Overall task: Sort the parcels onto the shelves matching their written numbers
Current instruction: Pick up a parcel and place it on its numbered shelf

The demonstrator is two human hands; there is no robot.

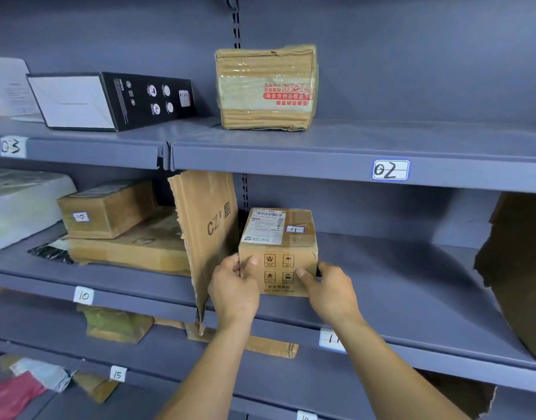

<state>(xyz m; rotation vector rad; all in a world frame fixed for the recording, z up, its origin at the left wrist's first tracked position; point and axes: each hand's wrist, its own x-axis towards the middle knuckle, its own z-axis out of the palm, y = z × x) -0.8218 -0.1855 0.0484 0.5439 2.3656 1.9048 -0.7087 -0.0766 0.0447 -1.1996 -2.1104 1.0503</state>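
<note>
We've got a taped box (265, 89) on the 02 shelf (351, 140); below, a small box (279, 237) on the 11 shelf (406, 286), beside a divider (206, 222).

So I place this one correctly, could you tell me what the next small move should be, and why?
Probably slide the small box a little deeper onto the shelf and release it. Its top sticker appears to read 11, matching the shelf label below, and the left hand and right hand grip its lower front corners near the shelf's front edge.
</note>
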